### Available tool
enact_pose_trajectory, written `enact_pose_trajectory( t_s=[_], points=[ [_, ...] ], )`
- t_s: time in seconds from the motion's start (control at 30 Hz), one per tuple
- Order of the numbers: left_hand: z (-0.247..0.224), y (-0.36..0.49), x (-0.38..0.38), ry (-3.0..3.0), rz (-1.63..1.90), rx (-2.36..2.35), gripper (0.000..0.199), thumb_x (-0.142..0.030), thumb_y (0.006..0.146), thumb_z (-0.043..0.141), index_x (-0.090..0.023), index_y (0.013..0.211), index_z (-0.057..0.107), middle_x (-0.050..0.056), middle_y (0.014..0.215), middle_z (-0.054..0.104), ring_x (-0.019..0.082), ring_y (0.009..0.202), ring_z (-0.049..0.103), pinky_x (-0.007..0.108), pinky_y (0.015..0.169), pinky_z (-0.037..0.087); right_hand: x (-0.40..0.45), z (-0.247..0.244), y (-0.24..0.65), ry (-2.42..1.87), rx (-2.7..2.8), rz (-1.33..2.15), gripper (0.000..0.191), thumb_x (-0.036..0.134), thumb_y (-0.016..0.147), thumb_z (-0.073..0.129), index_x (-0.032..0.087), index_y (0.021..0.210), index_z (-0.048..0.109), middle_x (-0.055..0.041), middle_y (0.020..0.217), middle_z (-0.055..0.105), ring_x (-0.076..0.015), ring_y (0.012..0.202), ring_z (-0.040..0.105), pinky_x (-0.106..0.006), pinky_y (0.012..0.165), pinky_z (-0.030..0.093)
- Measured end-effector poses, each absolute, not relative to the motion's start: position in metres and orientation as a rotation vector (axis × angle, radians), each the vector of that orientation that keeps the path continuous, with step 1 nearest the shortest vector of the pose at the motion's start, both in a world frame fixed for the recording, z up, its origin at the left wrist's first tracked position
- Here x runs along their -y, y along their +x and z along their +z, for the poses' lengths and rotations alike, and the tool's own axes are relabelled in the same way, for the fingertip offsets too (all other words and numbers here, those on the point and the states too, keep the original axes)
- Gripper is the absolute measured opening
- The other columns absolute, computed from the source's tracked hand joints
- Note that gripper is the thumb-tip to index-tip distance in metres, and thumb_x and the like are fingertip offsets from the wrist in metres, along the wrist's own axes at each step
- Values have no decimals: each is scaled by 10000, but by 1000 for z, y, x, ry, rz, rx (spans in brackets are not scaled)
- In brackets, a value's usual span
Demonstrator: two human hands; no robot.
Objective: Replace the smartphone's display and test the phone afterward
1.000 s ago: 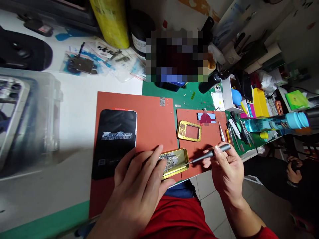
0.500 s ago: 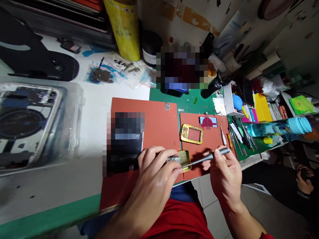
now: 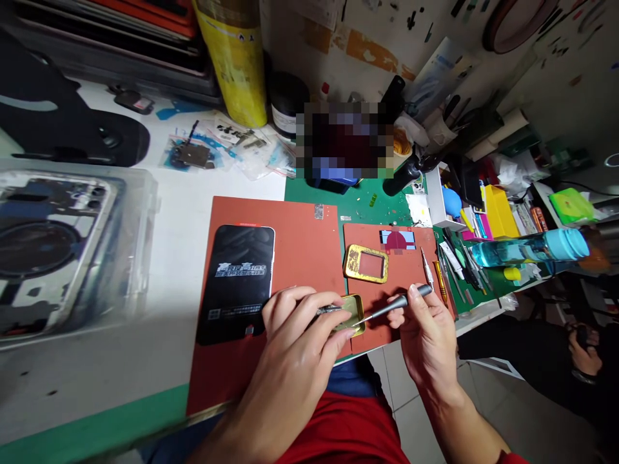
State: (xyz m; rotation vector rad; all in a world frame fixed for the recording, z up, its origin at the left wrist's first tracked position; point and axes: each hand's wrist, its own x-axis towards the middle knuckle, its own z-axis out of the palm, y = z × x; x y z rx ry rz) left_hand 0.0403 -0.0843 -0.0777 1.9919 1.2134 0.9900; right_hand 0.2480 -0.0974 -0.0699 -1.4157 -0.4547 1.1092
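Note:
My left hand (image 3: pixel 300 341) is curled over the near end of a small open yellow tin (image 3: pixel 358 305), fingers and thumb at its rim. Small silvery bits (image 3: pixel 325 310) show between those fingers; their kind is unclear. In my right hand (image 3: pixel 428 332) is a grey-handled screwdriver (image 3: pixel 393 305), held between thumb and fingers. Its thin tip points left into the tin, close to my left thumb. Just beyond lies a worn yellow tin lid (image 3: pixel 366 263) with a window. Left of my left hand, a black phone screen (image 3: pixel 236 283) rests on the reddish-brown mat (image 3: pixel 302 251).
At left stands a clear plastic case (image 3: pixel 145 212) with an opened phone housing inside. Several hand tools (image 3: pixel 461 264) and a blue water bottle (image 3: pixel 522 248) lie at right. A yellow spray can (image 3: pixel 236 71) stands behind. Another person's hand (image 3: pixel 585 351) is at far right.
The view has shifted slightly, so the bench appears a little lower and further left. Both hands keep nearly the same pose, with the screwdriver tip still at the tin.

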Motion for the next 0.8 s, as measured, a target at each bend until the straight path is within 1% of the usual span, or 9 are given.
enact_pose_trajectory(
  t_s=[0.13,0.3,0.43,0.67,0.8],
  points=[
    [-76,39,84,2000,999,-1183,169,-121,1015,656,-266,1080,712,6,1205,728,239,1154,544,428,1003,401,98,-70,247,-1428,498,1053,373,395,812,933,176,886,640,-2,696,750,-83,489,666,-155,512,583],
    [-73,39,84,1958,986,-1175,162,-139,1036,635,-280,1027,712,-31,1199,733,222,1147,533,423,1008,378,100,-69,247,-1465,521,1002,412,426,807,934,184,897,613,-25,730,783,-90,481,676,-162,495,581],
    [-73,39,83,1940,986,-1169,174,-145,1043,628,-288,993,714,-45,1192,740,220,1131,532,430,999,366,101,-69,247,-1485,534,978,446,452,791,939,191,900,594,-27,735,789,-113,477,692,-182,474,592],
    [-75,39,84,1946,984,-1193,200,-163,1046,601,-292,957,725,-30,1173,756,245,1125,555,446,974,379,101,-68,246,-1455,534,965,428,433,813,927,195,914,587,-21,738,791,-122,478,703,-188,476,600],
    [-73,30,77,2118,1013,-1202,222,-150,1037,558,-284,964,720,4,1145,748,265,1087,564,469,960,387,100,-69,249,-1419,547,929,402,427,840,905,201,944,589,-16,737,790,-150,486,720,-225,468,615]
  ],
)
